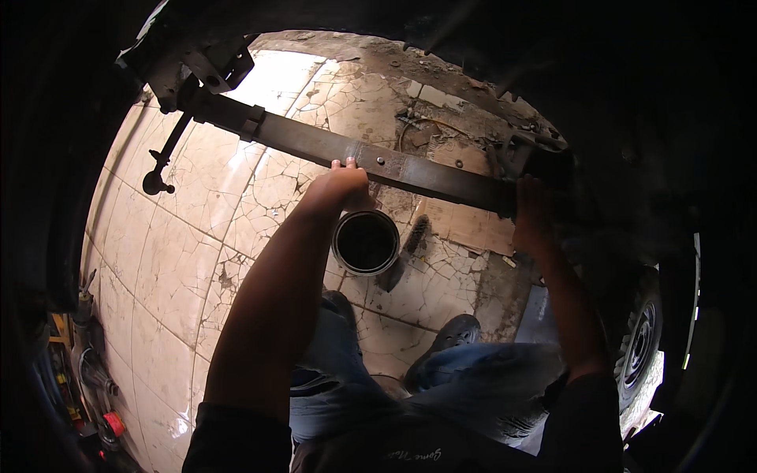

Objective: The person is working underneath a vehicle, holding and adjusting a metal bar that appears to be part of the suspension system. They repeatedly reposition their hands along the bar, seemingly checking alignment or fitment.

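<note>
A long flat metal bar, like a leaf spring with a clamp and a middle bolt, runs from upper left to right in front of me. My left hand grips its near edge, left of the bolt, with fingertips showing on top. At the bar's right end is my right hand, its fingers lost in shadow. Just below my left hand is an open round can with a dark inside. Whether that hand also touches the can is hidden. A dark-bristled brush lies beside the can.
A dark rod with a ball-shaped end hangs at the left from a metal bracket. Cardboard lies on the cracked tile floor. A wheel stands at the right; tools and a jack-like device are at the lower left.
</note>
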`<state>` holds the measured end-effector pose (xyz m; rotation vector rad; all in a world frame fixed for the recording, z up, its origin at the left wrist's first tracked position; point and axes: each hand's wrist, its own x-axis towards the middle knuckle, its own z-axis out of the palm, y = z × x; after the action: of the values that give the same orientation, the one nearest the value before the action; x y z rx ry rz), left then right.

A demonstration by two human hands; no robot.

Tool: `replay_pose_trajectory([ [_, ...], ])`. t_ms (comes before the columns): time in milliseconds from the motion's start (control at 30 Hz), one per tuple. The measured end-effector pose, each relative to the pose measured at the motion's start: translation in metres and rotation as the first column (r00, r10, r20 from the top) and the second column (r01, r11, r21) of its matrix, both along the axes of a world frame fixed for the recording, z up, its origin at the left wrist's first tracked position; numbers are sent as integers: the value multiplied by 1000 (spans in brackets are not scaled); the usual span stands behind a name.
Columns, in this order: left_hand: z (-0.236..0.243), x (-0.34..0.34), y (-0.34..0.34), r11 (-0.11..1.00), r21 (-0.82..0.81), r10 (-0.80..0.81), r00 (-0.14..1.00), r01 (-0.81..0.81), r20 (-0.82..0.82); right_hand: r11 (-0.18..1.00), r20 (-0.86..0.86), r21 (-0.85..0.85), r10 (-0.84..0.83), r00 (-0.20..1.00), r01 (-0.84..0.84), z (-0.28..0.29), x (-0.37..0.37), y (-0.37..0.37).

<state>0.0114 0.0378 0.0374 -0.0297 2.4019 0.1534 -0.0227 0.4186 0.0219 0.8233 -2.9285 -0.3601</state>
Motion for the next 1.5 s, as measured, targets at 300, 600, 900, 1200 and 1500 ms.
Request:
replay_pose_trajectory([
  [300, 9, 1, -7, 1000, 0, 18, 999, -18, 51, 1000, 77, 1, -4, 997, 4, 1, 14, -8],
  [600, 3, 7, -22, 997, 68, -22, 999, 25, -39, 998, 79, -54, 26, 997, -22, 12, 18, -15],
  [900, 11, -4, -6, 1000, -2, 3, 999, -3, 51, 1000, -8, -29, 6, 1000, -6, 6, -7, -11],
  [1200, 4, 9, -26, 993, 115, 14, 999, -9, -43, 998, 63, -48, 42, 997, -39, 3, 21, -6],
  [1500, 14, 1, -13, 998, 61, 21, 1000, -21, -5, 997, 77, 40, -73, 994, 70, 16, -6, -24],
])
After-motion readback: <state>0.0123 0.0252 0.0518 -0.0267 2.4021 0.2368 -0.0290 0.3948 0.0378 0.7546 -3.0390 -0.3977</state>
